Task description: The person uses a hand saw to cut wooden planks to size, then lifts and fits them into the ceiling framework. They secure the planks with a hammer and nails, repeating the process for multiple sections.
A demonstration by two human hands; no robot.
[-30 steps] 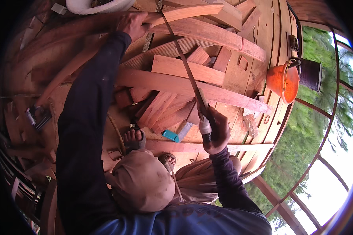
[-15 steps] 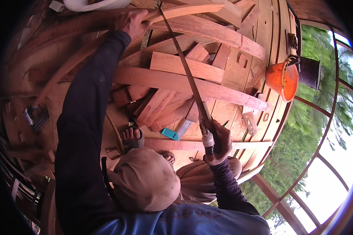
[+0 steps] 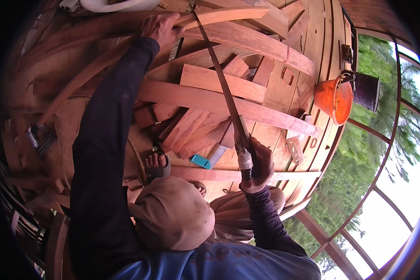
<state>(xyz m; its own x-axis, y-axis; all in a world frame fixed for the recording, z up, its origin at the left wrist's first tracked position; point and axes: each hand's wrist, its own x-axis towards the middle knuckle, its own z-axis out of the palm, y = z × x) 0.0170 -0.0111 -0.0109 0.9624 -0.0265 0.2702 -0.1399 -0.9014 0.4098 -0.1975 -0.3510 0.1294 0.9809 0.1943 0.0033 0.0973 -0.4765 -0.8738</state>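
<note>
My right hand [image 3: 261, 165] is closed around the handle of a hand saw [image 3: 219, 70]; white and black wrapping covers part of that handle. The long, dark blade slants up and left, its far end crossing a curved wooden strip [image 3: 233, 15] at the top. My left hand [image 3: 158, 28] grips this strip just left of the blade, with the fingers wrapped over it. How deep the blade sits in the wood cannot be seen. Below the strip lies a broad curved board [image 3: 247, 39], and a longer curved plank [image 3: 224, 100] passes beneath the saw.
Wooden offcuts [image 3: 196, 133] are piled under the saw, beside a small teal object [image 3: 200, 161]. An orange bucket [image 3: 333, 100] and a black bucket [image 3: 366, 88] stand at the right. A white curved object [image 3: 119, 5] is at the upper left. My sandalled foot [image 3: 156, 163] rests near the offcuts.
The whole view has shifted slightly. Both hands keep their holds, and the saw stays at nearly the same place and slant across the strip.
</note>
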